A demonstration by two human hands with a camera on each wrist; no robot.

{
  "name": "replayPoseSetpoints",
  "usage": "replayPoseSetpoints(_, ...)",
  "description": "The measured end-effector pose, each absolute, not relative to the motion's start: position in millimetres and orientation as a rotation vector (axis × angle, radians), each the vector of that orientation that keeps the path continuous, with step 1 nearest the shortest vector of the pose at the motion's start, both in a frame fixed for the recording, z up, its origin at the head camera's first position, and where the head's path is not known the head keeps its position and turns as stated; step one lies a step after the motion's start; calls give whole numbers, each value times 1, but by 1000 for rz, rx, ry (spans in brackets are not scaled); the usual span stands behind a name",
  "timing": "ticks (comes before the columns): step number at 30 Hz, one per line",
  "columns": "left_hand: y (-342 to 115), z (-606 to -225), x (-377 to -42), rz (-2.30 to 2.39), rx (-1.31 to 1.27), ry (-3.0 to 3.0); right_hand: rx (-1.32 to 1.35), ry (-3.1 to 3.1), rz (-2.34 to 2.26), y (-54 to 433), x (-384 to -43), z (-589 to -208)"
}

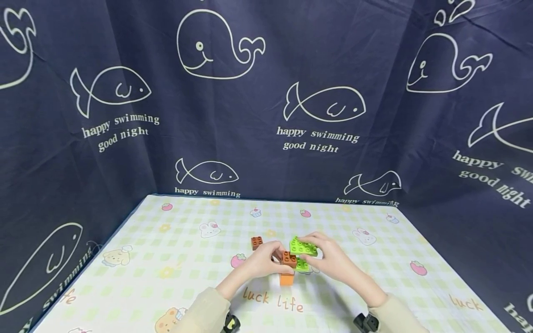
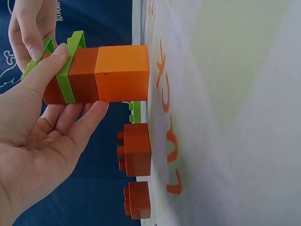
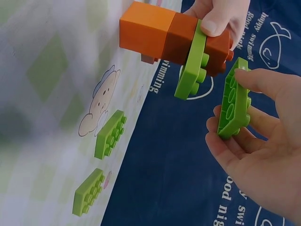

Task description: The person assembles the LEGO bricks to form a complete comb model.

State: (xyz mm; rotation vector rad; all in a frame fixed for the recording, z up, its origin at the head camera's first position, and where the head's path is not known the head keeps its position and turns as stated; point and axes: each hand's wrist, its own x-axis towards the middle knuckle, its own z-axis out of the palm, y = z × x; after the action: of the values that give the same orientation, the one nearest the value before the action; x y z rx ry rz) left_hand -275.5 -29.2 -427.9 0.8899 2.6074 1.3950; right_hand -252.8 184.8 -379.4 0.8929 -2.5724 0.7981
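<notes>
A stack of toy building bricks stands on the table. Its base is an orange brick (image 1: 286,279), followed upward by a brown brick (image 2: 84,81), a thin green brick (image 3: 192,63) that juts out to the right, and a top brown brick (image 1: 289,259). My left hand (image 1: 263,260) grips the upper stack, thumb on one side and fingers on the other. With thumb and fingers, my right hand (image 1: 331,258) pinches a separate thin green brick (image 3: 235,101). That brick is tilted, studs up, close over the stack's top and apart from it in the right wrist view.
Two loose brown bricks (image 2: 137,149) sit on the table left of the stack; one brown brick (image 1: 257,243) shows in the head view. Two loose green bricks (image 3: 111,135) lie to the right. A patterned cloth (image 1: 200,296) covers the table, with dark blue curtains (image 1: 266,106) around it.
</notes>
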Motion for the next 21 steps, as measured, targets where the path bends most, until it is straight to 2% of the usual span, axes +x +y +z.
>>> replayPoseSetpoints(21, -29, -428, -276, 1395, 877, 2600, 1012, -2572, 795, 179, -253, -382)
